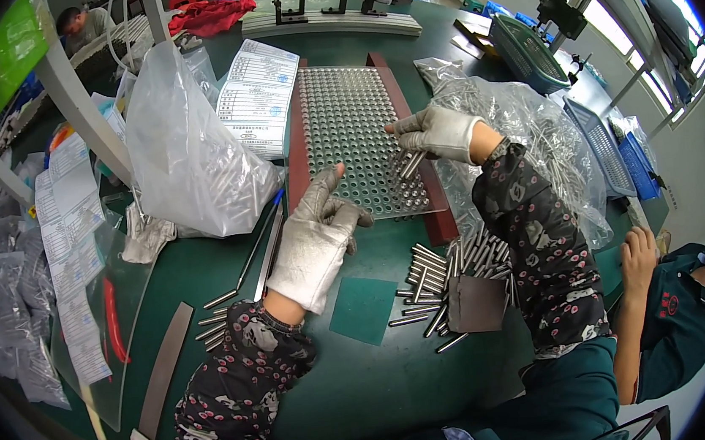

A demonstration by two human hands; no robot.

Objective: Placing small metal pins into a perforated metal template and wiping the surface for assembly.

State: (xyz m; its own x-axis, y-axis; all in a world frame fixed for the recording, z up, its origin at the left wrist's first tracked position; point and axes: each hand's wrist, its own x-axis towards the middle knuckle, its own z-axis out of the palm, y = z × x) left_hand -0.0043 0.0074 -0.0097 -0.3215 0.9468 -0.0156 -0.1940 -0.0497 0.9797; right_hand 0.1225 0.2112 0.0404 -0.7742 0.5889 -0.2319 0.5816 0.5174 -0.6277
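Metal pins [409,164] over perforated tray [353,135]
Right hand [438,134] grips several; left hand [319,227] rests loosely open, empty. Stiff, slick, light; pinch mid-shaft.

A clear plastic bag [185,155] stands on the green tabletop [385,386] beside a printed sheet [260,93]. Blue baskets [609,153] lie at the right, near a seated person [683,307].

A single head-worn fisheye camera is looking steeply down at the green table [205,272] from close above. Straight edges are bending toward its dark rim.
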